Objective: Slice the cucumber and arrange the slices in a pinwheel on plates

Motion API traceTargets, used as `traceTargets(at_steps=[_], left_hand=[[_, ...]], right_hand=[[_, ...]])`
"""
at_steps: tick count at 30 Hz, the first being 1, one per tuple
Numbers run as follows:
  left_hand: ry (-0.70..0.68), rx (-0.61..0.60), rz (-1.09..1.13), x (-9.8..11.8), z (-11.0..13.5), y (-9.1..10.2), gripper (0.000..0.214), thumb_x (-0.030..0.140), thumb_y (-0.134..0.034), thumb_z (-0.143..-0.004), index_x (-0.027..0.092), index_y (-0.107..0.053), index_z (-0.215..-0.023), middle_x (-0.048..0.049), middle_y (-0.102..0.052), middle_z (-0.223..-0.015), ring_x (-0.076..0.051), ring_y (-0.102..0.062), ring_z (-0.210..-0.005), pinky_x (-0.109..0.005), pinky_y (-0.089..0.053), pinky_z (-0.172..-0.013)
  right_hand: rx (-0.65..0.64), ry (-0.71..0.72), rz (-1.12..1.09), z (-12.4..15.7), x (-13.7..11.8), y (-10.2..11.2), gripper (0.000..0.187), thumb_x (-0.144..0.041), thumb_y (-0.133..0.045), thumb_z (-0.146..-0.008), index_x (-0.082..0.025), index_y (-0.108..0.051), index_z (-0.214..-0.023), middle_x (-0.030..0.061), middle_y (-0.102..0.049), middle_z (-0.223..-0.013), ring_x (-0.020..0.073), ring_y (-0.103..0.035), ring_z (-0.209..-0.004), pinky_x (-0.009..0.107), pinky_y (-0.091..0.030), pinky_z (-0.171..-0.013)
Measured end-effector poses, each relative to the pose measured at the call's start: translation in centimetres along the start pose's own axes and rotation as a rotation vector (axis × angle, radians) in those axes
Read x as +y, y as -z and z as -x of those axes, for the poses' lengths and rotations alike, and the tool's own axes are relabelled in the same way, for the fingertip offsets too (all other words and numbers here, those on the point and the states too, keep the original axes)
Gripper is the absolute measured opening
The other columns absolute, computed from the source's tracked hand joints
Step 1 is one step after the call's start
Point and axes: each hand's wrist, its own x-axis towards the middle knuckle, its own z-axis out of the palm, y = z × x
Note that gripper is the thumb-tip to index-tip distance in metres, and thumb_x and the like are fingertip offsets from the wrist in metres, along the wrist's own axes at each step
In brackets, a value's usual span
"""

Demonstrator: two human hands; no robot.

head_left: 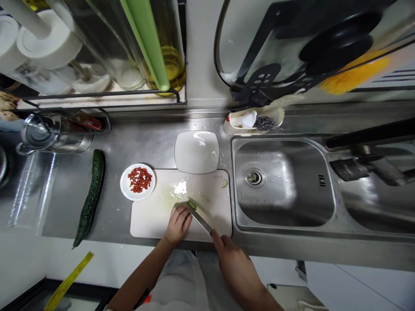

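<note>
My right hand [231, 259] grips the handle of a kitchen knife [201, 220], its blade slanting up and left over the white cutting board [145, 222]. Beside the blade's tip, a small green cucumber piece [192, 204] shows on the board. Curled fingers of my left hand [179, 222] press down just left of the blade, on cucumber that they mostly hide. A pale cucumber scrap [225, 183] lies near the board's upper right corner, and wet shine marks the board's middle.
A whole cucumber [90, 194] lies to the left on the steel counter. One small plate [123, 181] of red dried berries overlaps the board's corner; a white square plate [196, 151] sits behind. To the right is a steel sink [285, 181] with a faucet [353, 168]. A jar rack [106, 97] stands behind.
</note>
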Motion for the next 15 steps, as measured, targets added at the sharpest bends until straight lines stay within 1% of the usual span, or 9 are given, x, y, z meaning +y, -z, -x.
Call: traceTargets(at_steps=[7,15], left_hand=[[0.000,-0.007,0.028,0.06,-0.06,0.03,0.028,0.014,-0.057,-0.085,0.017,-0.056,-0.113,-0.0106,-0.061,-0.101,-0.020,-0.058,-0.097,-0.040,-0.050,-0.088],[0.003,-0.012,0.025,0.14,-0.24,0.13,0.025,0.015,-0.056,-0.086,0.017,-0.058,-0.110,-0.0101,-0.062,-0.100,-0.020,-0.059,-0.098,-0.039,-0.050,-0.088]], right_hand=[[-0.031,-0.001,0.007,-0.03,-0.04,0.66,0.056,0.001,-0.033,-0.084,-0.023,-0.044,-0.133,0.0097,-0.063,-0.101,0.0203,-0.066,-0.077,0.024,-0.045,-0.059],[-0.050,0.005,-0.026,-0.37,-0.02,0.85,0.054,0.002,-0.031,-0.083,-0.022,-0.045,-0.130,0.0111,-0.063,-0.104,0.0187,-0.066,-0.078,0.023,-0.044,-0.060]])
